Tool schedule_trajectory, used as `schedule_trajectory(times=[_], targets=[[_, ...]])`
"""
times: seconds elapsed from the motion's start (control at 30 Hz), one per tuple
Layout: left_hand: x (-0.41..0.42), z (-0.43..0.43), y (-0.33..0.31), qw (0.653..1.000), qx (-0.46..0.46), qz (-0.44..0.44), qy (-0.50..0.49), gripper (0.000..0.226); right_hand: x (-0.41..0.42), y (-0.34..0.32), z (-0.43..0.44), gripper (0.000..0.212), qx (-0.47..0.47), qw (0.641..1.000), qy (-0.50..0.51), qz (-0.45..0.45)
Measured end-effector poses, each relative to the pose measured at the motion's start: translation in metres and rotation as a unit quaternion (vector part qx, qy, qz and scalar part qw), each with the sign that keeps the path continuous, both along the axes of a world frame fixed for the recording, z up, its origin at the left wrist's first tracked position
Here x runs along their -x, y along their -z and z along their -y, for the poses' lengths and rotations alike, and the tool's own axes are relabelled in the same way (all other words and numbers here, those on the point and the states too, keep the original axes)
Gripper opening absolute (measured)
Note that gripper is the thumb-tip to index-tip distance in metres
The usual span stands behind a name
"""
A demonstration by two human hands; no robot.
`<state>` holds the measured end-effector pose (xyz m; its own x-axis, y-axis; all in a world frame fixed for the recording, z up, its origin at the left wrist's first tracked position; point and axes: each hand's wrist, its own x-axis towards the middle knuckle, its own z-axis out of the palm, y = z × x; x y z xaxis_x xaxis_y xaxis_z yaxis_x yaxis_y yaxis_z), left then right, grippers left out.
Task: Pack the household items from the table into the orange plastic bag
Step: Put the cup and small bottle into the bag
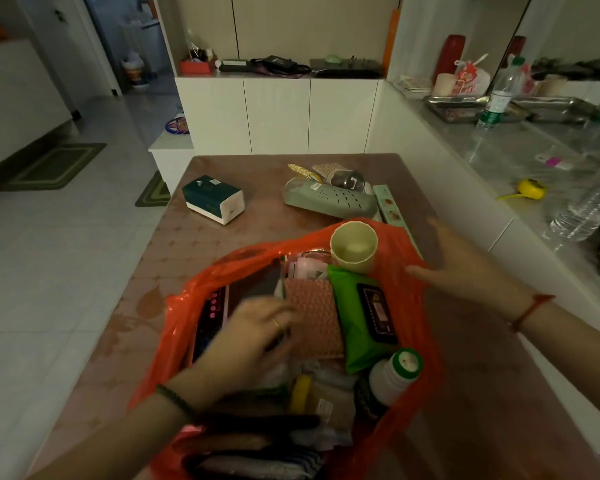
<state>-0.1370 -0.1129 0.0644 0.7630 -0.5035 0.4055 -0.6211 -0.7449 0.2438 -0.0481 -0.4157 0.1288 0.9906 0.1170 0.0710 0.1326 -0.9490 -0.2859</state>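
Sitting open-mouthed at the near end of the table (222, 209), the orange bag (409, 306) already holds a cup (354, 245), a green wipes pack (364, 317) and a white bottle (395, 374). Inside it, the left hand (250, 341) is blurred; whether its fingers pinch anything I cannot tell. Against the bag's far right rim, the right hand (465, 268) lies spread and empty. Beyond that rim lies a grey case (329, 199), long axis running left-right, nearer the right hand; a tissue box (213, 199) lies beyond the bag to the left.
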Motion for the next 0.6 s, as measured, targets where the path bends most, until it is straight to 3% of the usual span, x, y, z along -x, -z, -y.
schedule_trajectory(times=[0.07, 0.13, 0.2, 0.27, 0.33, 0.4, 0.43, 0.53, 0.6], targets=[[-0.021, -0.027, -0.011, 0.992, -0.001, 0.018, -0.127, 0.043, -0.003, 0.005, 0.012, 0.042, -0.049, 0.994, 0.002, -0.102], [-0.045, -0.053, -0.02, 0.958, -0.057, -0.082, -0.27, 0.065, -0.01, 0.015, 0.016, 0.026, -0.144, 0.984, 0.016, -0.102], [-0.066, -0.068, -0.023, 0.907, -0.088, -0.237, -0.337, 0.078, -0.019, 0.021, 0.012, 0.038, -0.215, 0.973, 0.047, -0.068], [-0.079, -0.072, -0.021, 0.892, -0.068, -0.301, -0.331, 0.062, -0.028, 0.022, 0.0, 0.06, -0.231, 0.965, 0.073, -0.096], [-0.089, -0.072, -0.021, 0.911, -0.042, -0.263, -0.314, 0.032, -0.039, 0.031, -0.01, 0.059, -0.189, 0.966, 0.084, -0.153], [-0.096, -0.072, -0.022, 0.922, 0.016, -0.242, -0.3, 0.016, -0.049, 0.04, -0.014, 0.018, -0.174, 0.972, 0.084, -0.134], [-0.099, -0.074, -0.026, 0.924, 0.056, -0.237, -0.296, 0.015, -0.051, 0.038, -0.015, 0.012, -0.2, 0.969, 0.093, -0.114], [-0.11, -0.083, -0.047, 0.906, 0.196, -0.198, -0.318, 0.012, -0.066, 0.022, -0.009, 0.016, -0.324, 0.935, 0.125, -0.068], [-0.115, -0.09, -0.064, 0.887, 0.275, -0.184, -0.321, 0.006, -0.07, 0.002, -0.006, 0.023, -0.345, 0.933, 0.098, -0.019]])
